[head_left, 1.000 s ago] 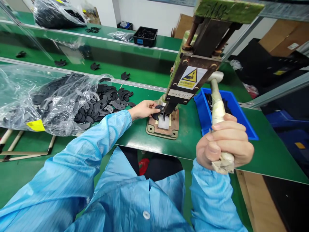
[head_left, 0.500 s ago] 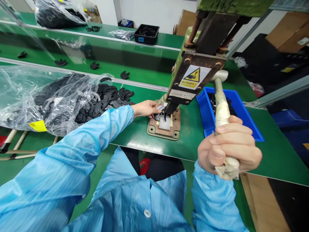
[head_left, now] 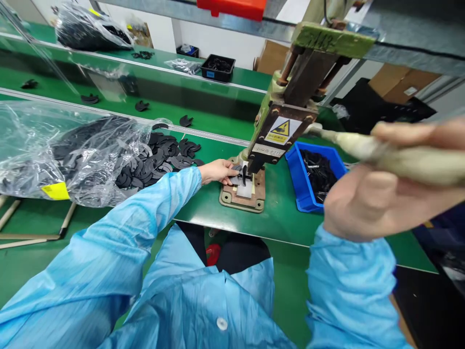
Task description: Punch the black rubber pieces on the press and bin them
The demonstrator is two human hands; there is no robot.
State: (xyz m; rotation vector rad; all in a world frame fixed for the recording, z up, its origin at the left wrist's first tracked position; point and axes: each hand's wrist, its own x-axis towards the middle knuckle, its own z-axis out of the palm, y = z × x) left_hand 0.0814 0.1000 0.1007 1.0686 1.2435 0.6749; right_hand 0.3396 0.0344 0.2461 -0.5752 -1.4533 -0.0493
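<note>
A green hand press point(head_left: 286, 116) stands on the green bench, its ram over a rusty base plate point(head_left: 242, 199). My left hand point(head_left: 218, 170) pinches a flat black curved part point(head_left: 238, 175) and holds it under the ram. My right hand point(head_left: 385, 194) is wrapped around the press's pale taped lever point(head_left: 385, 152), which now lies nearly level, close to the camera. Both arms wear light blue sleeves.
A clear plastic bag point(head_left: 61, 150) spills several black parts point(head_left: 160, 157) left of the press. A blue bin point(head_left: 314, 177) with black parts sits to its right. Loose parts lie on the far conveyor, with a black tray point(head_left: 218, 67) and another bag beyond.
My right hand has swung the lever from nearly upright to almost horizontal, toward the camera. My left hand stays at the press base holding the black part.
</note>
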